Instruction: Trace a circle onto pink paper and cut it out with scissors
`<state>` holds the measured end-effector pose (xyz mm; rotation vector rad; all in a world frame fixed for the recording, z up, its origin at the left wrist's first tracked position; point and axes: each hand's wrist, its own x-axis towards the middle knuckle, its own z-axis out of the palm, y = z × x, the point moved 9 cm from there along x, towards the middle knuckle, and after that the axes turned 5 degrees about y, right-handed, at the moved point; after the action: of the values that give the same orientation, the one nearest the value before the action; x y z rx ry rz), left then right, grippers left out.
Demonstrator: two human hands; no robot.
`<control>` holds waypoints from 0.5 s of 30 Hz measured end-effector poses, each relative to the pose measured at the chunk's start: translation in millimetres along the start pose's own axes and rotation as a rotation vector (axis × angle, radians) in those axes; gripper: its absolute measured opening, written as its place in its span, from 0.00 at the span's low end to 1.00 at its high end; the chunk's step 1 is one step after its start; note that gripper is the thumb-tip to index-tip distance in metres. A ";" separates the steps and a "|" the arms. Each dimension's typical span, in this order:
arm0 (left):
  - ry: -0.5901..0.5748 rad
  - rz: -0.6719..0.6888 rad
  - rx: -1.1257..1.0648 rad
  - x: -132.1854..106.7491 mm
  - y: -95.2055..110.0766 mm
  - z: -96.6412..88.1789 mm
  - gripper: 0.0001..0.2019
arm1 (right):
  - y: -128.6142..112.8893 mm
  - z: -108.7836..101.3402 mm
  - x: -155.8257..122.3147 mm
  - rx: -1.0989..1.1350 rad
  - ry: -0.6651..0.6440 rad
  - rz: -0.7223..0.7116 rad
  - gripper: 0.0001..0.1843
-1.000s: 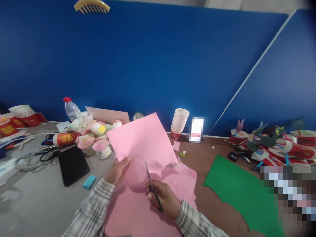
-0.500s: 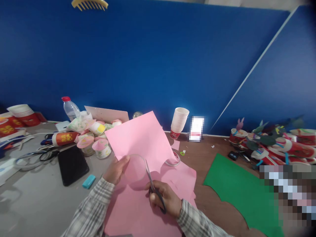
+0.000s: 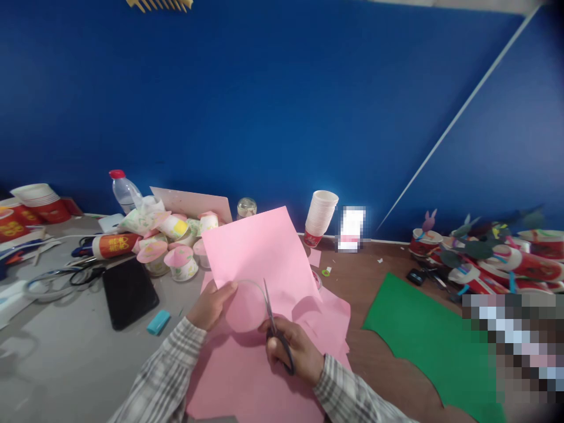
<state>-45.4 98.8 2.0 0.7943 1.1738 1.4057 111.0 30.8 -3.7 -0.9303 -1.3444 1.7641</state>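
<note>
My left hand (image 3: 214,304) pinches the lower left edge of a raised pink paper sheet (image 3: 258,255), which has a curved line drawn on it. My right hand (image 3: 293,349) is closed around dark scissors (image 3: 274,326), whose blades point up into the sheet along that curve. More pink paper (image 3: 247,382) lies flat on the table under both hands.
A black phone (image 3: 128,292) and a teal eraser (image 3: 158,322) lie to the left, behind them decorated paper cups (image 3: 180,261), a water bottle (image 3: 123,191) and spare scissors (image 3: 83,273). A stack of white cups (image 3: 321,217) stands at the back. Green paper (image 3: 418,335) and red cup crafts (image 3: 493,258) lie right.
The held pink sheet has turned and shifted slightly to the right, and the scissor blades have advanced further up along the curved line. My hands stay in about the same place.
</note>
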 end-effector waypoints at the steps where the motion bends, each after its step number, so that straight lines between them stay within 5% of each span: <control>1: -0.016 -0.002 -0.003 -0.5 0.7 2.2 0.23 | 0.5 0.1 0.0 -0.002 -0.004 -0.005 0.23; 15: 0.017 0.142 0.043 7.3 9.2 -7.5 0.25 | -1.9 3.3 -2.5 0.020 -0.045 0.009 0.26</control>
<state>-56.6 104.9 7.6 0.9133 1.1830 1.5098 109.5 27.5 -0.9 -0.8915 -1.3509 1.8117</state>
